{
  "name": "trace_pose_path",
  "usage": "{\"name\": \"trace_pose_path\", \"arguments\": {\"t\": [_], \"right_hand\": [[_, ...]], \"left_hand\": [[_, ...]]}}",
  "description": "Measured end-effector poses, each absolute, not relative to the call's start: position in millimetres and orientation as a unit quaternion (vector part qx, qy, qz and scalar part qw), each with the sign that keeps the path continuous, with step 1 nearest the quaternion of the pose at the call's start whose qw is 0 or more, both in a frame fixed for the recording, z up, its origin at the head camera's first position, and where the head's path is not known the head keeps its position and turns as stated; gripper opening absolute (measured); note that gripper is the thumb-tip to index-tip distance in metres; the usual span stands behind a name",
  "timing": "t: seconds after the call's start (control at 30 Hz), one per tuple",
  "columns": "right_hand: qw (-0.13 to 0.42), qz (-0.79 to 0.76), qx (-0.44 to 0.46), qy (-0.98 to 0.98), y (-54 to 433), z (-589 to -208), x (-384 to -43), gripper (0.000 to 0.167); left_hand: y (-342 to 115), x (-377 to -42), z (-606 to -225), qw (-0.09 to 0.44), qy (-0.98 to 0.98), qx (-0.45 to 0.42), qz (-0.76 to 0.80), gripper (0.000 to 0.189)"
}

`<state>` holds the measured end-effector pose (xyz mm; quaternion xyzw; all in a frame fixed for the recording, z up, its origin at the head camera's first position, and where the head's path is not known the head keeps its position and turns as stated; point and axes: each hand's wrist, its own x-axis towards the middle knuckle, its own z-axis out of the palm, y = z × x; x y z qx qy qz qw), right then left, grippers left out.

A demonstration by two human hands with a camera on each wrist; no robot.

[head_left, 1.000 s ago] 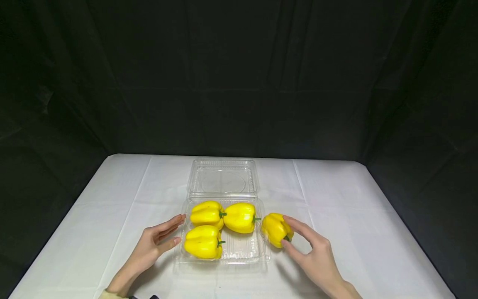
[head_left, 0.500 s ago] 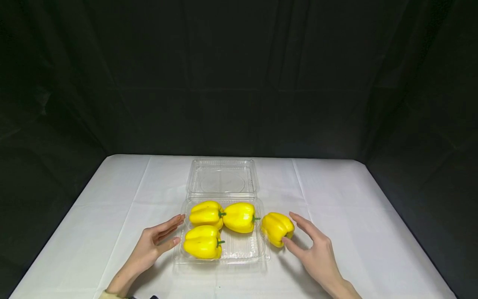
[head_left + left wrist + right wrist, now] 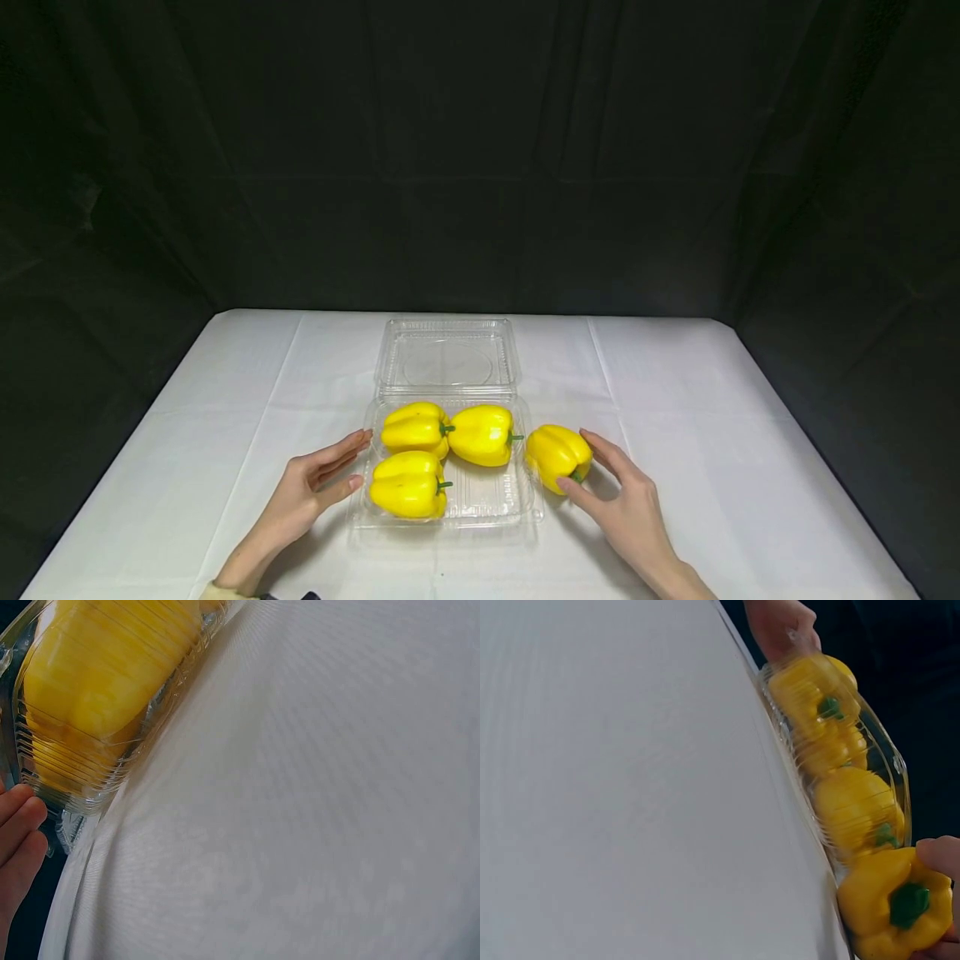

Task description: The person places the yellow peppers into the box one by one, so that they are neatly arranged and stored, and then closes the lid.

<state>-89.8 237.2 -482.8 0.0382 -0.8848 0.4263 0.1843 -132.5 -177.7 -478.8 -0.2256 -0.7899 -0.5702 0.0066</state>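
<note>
A yellow bell pepper (image 3: pixel 557 460) sits just right of a clear plastic clamshell container (image 3: pixel 487 507). My right hand (image 3: pixel 633 508) holds that pepper between thumb and fingers, the thumb by its green stem; the right wrist view shows the grip on the pepper (image 3: pixel 885 900) from the side. Three more yellow bell peppers lie inside the container: one at the back left (image 3: pixel 414 427), one at the back right (image 3: pixel 480 436) and one at the front left (image 3: pixel 407 486). My left hand (image 3: pixel 307 492) is beside the container's left edge, fingers extended and thumb apart, holding nothing.
The container's clear lid (image 3: pixel 447 358) lies folded back behind its base. A white cloth (image 3: pixel 675 400) covers the table, and a black curtain (image 3: pixel 480 167) surrounds its back and sides.
My right hand's fingers lifted off the top of the loose pepper and spread, then came back onto its right side, with the thumb shifted left. The left hand has stayed put.
</note>
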Motion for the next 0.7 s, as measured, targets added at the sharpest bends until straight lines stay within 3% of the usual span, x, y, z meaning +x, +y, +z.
{"name": "trace_pose_path", "arguments": {"t": [0.7], "right_hand": [[0.187,0.433,0.036,-0.881,233.9,-489.9,-90.2,0.068]], "left_hand": [[-177.3,-131.7,-477.7,0.0,-0.793,-0.218,-0.569,0.056]]}}
